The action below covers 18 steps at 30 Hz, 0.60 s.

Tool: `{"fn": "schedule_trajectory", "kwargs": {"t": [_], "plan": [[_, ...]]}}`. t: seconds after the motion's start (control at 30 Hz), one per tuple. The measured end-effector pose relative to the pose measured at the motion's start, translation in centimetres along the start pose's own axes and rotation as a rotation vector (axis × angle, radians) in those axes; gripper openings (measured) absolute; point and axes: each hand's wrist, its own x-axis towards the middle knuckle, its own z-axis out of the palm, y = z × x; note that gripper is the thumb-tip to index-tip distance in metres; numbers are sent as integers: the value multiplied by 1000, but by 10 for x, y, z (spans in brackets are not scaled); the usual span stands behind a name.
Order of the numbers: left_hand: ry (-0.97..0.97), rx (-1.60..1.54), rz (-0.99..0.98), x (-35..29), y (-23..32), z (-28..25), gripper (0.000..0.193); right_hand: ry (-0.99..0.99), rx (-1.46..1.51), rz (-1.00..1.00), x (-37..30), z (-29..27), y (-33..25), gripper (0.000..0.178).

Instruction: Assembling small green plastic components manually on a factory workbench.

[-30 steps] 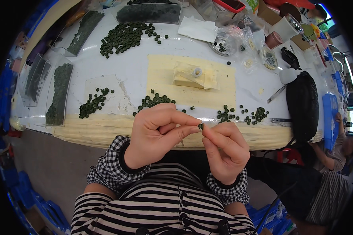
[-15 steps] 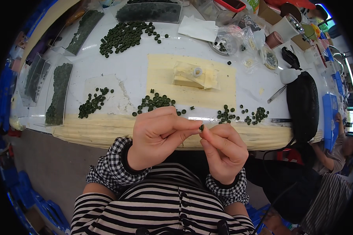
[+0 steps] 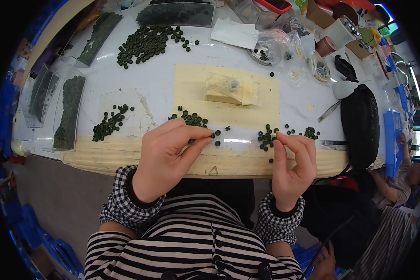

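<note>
My left hand [image 3: 170, 151] is over the table's front edge, thumb and forefinger pinched on a small ridged dark green bead [image 3: 213, 136]. Next to those fingertips lie a few loose beads and a small heap of the same kind [image 3: 191, 119]. Off to the right, my right hand [image 3: 294, 163] has its thumb and forefinger tips nearly together beside another small heap of beads [image 3: 266, 138]. What lies between those tips is too small to make out. Below them, a single dark bead [image 3: 271, 160] shows against the padded cream edge [image 3: 238, 167].
A cream block [image 3: 224, 95] with a white ring on top stands on a yellow sheet [image 3: 186, 88]. Clear trays of dark beads [image 3: 70, 112] line the left. A bigger bead pile [image 3: 147, 44] lies farther back, and a black bag-like object [image 3: 359, 121] sits at right.
Both hands, which met around one small green bead, have moved apart. My left hand went left to the middle beads; my right hand went right and slightly up to the right heap.
</note>
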Motion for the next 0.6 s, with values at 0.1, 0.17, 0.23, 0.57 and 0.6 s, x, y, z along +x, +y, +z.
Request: {"fn": "schedule_trajectory", "kwargs": {"t": [0.1,0.17,0.23,0.57,0.6], "plan": [[29,69,-26,0,-5,-2,14,-101,-138,-67,3,0,2,15],[26,79,-19,2,-5,-4,12,-156,-216,-98,5,1,1,14],[3,-182,-134,0,-5,-8,13,-185,-267,-101,4,7,-2,14],[-32,-1784,-726,-4,3,-11,30,-218,-257,-149,2,17,-3,14],[-46,-1757,-750,-4,6,-10,31,-208,-232,-156,3,17,-2,14]]}}
